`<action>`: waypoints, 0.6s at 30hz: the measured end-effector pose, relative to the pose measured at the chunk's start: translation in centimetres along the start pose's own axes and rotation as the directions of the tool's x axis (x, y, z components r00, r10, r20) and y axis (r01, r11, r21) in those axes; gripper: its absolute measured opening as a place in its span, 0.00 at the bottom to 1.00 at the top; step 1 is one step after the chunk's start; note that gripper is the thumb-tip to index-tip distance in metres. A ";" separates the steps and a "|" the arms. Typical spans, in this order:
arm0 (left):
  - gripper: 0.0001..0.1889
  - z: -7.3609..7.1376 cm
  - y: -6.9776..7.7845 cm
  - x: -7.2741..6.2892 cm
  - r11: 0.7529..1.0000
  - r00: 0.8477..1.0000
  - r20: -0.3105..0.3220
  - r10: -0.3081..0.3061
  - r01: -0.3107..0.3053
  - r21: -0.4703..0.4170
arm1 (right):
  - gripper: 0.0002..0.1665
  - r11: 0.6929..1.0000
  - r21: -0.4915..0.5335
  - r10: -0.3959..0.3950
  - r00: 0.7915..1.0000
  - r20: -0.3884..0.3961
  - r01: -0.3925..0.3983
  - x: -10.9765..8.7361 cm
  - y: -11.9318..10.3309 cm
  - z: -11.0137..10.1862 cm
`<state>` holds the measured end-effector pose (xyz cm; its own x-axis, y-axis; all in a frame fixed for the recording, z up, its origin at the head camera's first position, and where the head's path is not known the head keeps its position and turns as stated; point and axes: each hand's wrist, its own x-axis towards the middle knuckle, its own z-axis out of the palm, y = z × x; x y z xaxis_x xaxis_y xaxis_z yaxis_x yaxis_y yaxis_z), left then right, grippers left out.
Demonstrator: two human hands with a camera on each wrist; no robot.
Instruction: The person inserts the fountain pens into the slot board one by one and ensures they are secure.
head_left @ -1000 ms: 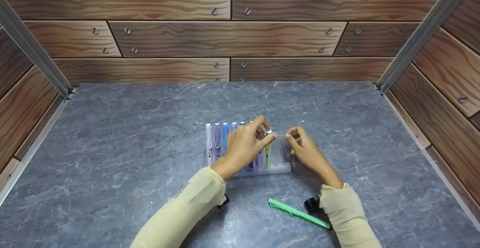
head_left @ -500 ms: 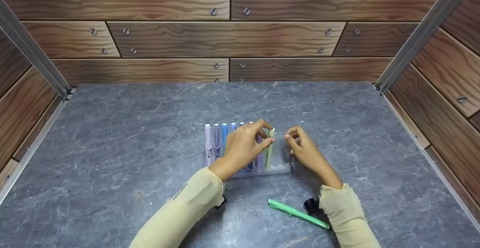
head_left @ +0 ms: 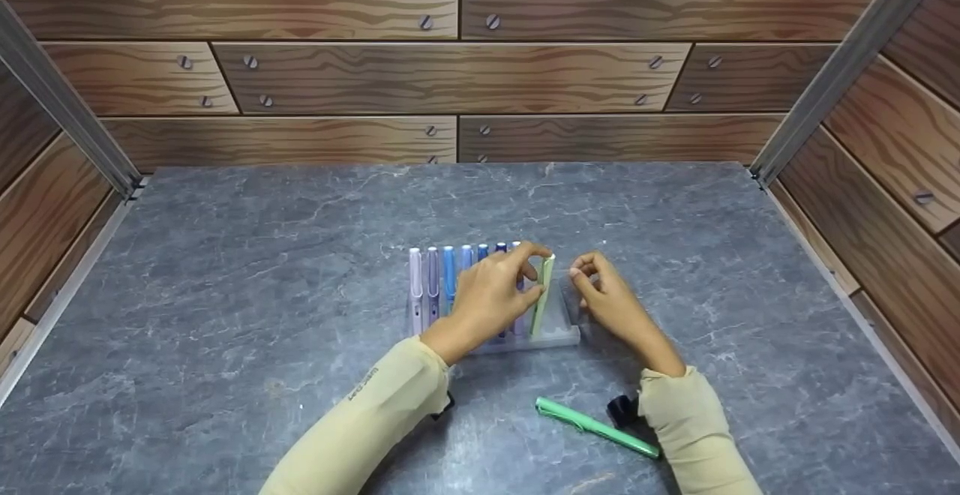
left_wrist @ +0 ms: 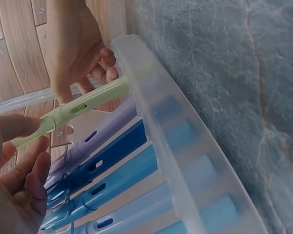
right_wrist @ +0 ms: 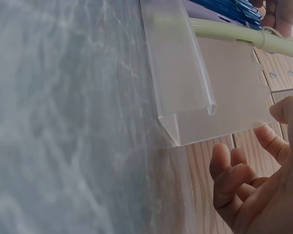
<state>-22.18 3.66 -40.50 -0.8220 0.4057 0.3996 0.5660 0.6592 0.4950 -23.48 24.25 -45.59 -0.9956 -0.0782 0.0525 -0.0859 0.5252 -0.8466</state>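
A translucent plastic pen holder (head_left: 566,337) stands on the table with a row of purple and blue pens (head_left: 433,277) upright in it. My left hand (head_left: 487,289) reaches across the row and pinches the cap end of a light green pen (left_wrist: 71,108) between thumb and fingers. That pen leans to the right, its lower end behind the holder's front lip (right_wrist: 178,63). My right hand (head_left: 615,304) is at the holder's right side, thumb and index finger pinching the edge of its clear back sheet (right_wrist: 219,107); its other fingers are curled.
A brighter green pen (head_left: 596,427) lies on the marbled table (head_left: 262,277) in front of the holder, close to my right sleeve (head_left: 694,412). A black device (head_left: 622,410) sits at that wrist. Wood-patterned walls (head_left: 450,75) enclose the back and sides.
The light green pen has turned, hiding its clip in the head view, and its top has tilted right. My left hand has shifted slightly with it. My right hand has stayed put.
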 end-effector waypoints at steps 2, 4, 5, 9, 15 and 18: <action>0.21 0.0 0.0 0.0 1.000 1.000 0.015 0.000 0.000 0.000 | 0.09 1.000 -0.003 0.005 1.000 -0.002 -0.005 -0.1 -0.2 0.0; 0.22 0.0 -0.1 0.0 1.000 0.999 0.037 -0.003 0.003 -0.010 | 0.09 1.000 -0.003 0.012 1.000 0.000 -0.012 -0.3 -0.7 0.0; 0.23 0.0 -0.1 0.0 1.000 0.999 0.050 -0.006 0.006 -0.017 | 0.09 1.000 -0.004 0.014 1.000 0.001 -0.014 -0.4 -1.0 0.0; 0.27 0.0 -0.1 -0.1 0.999 0.995 0.101 -0.011 0.015 -0.039 | 0.08 1.000 0.000 0.024 1.000 0.006 -0.024 -0.8 -2.1 -0.2; 0.28 0.1 -0.2 -0.1 0.999 0.993 0.118 -0.003 0.008 -0.041 | 0.09 1.000 -0.002 0.010 1.000 -0.003 -0.010 -0.5 -1.1 -0.1; 0.28 0.2 -0.1 -0.1 0.999 0.994 0.108 -0.006 0.010 -0.034 | 0.10 1.000 0.006 0.000 1.000 0.001 0.000 -0.2 -0.3 -0.1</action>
<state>-22.15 3.69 -40.79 -0.8276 0.4677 0.3104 0.5594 0.6413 0.5252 -23.24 24.17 -45.27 -0.9955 -0.0793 0.0513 -0.0852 0.5201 -0.8498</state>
